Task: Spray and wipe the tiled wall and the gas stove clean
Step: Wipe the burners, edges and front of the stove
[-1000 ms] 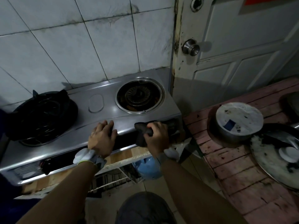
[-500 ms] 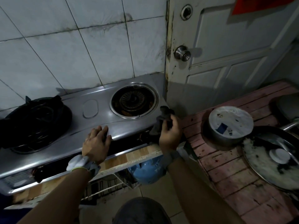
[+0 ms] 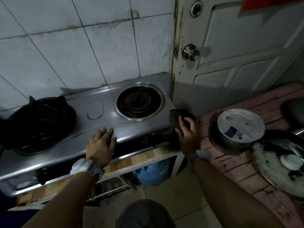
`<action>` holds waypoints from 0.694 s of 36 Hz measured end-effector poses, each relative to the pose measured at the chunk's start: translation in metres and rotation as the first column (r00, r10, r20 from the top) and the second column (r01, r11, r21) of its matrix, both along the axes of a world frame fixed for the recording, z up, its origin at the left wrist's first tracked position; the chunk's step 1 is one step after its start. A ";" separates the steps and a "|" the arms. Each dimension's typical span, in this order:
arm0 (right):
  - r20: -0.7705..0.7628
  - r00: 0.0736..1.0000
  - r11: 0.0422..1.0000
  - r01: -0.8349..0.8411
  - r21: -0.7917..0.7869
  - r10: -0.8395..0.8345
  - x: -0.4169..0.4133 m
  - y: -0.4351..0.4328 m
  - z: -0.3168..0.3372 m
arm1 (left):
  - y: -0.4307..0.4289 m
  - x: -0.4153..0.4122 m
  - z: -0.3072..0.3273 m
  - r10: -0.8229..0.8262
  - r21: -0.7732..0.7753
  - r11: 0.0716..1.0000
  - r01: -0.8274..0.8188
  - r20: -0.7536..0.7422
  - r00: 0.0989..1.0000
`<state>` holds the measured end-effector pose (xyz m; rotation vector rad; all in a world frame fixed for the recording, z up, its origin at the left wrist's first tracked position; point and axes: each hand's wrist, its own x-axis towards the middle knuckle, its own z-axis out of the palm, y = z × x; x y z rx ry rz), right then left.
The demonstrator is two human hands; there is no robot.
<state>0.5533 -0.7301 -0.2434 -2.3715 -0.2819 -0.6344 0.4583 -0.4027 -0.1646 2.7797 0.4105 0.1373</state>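
Note:
A steel gas stove (image 3: pixel 105 127) stands against the stained white tiled wall (image 3: pixel 82 51). Its right burner (image 3: pixel 140 101) is bare; the left burner (image 3: pixel 39 120) carries a black grate. My left hand (image 3: pixel 102 143) rests flat on the stove's front edge, fingers straight. My right hand (image 3: pixel 186 134) grips a dark cloth (image 3: pixel 176 119) and presses it against the stove's right end, at the front corner. The cloth hangs down over the black control panel beside the knob (image 3: pixel 148 139).
A white door (image 3: pixel 238 51) with a metal knob (image 3: pixel 190 52) stands right of the stove. On the pink wooden surface (image 3: pixel 230 162) at right sit a lidded pot (image 3: pixel 240 127) and a large dirty pan (image 3: pixel 279 163). A blue gas cylinder (image 3: pixel 153 173) stands under the stove shelf.
My right hand has carried the cloth from the stove's front edge rightward and round to its right end corner. The left hand has stayed on the front edge.

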 end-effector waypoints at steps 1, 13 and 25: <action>0.004 1.000 1.000 0.006 0.016 -0.006 -0.005 0.005 0.001 | 0.000 0.001 0.000 0.001 -0.001 1.000 -0.001 0.001 1.000; -0.236 0.970 0.981 0.102 0.166 -0.061 -0.047 0.052 -0.003 | 0.000 0.000 -0.001 -0.008 0.005 1.000 0.008 0.013 1.000; -0.243 0.969 0.991 -0.022 0.135 0.055 -0.046 0.040 -0.017 | 0.002 0.000 -0.001 -0.013 0.010 1.000 0.013 0.017 1.000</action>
